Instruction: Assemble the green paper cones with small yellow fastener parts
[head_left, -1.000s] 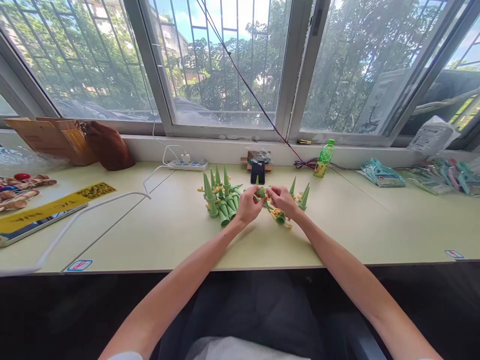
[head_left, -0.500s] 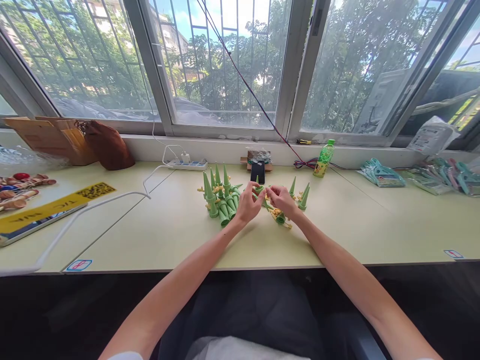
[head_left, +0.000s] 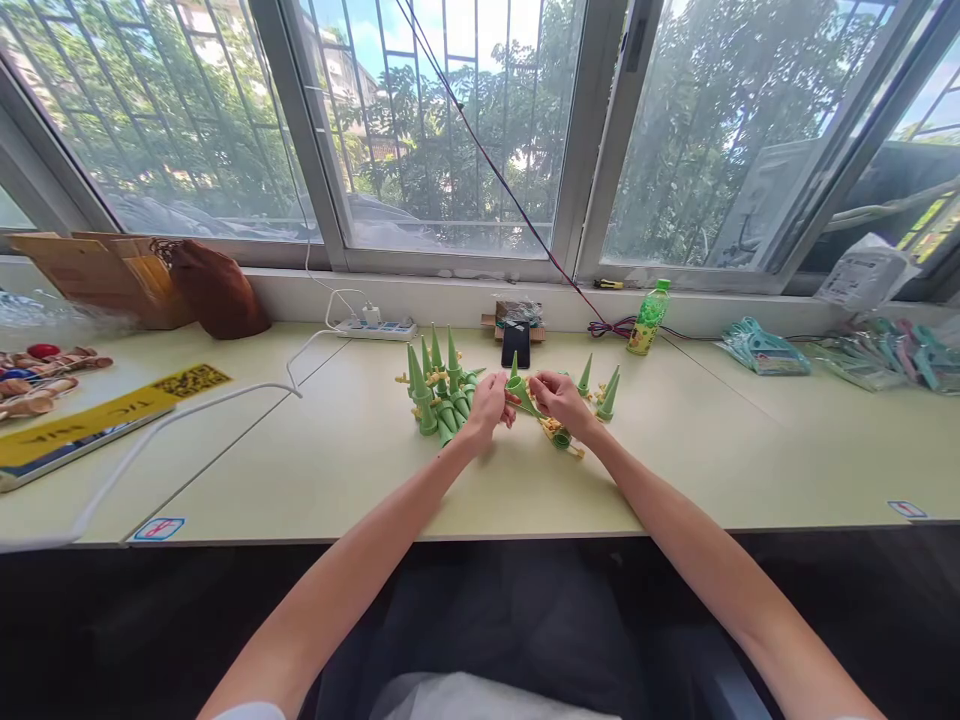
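Note:
Between my hands, above the table, is a hollow green plastic cone [head_left: 527, 400], its wide end tilted up toward my left hand. My left hand [head_left: 490, 402] is closed at the cone's wide end, fingers curled beside it. At the cone's other side my right hand [head_left: 561, 397] is pinched; whatever its fingertips hold is too small to make out. To the left stand and lie several green cones [head_left: 422, 405] with small yellow pieces on them. Under my right hand lie yellow pieces and another green cone [head_left: 560, 437]. Two more cones [head_left: 609, 393] stand upright to the right.
A black phone [head_left: 516, 345] lies behind my hands, before a small open box [head_left: 517, 315]. A green bottle [head_left: 648, 318] stands back right. Beyond it are packaged teal items [head_left: 763, 348]. On the left, a white cable [head_left: 225, 402] runs past a yellow-marked tablet-like object [head_left: 97, 425].
My left hand has turned and dropped slightly, away from the right fingertips. The cone between the hands now shows its open end. My right hand has barely moved.

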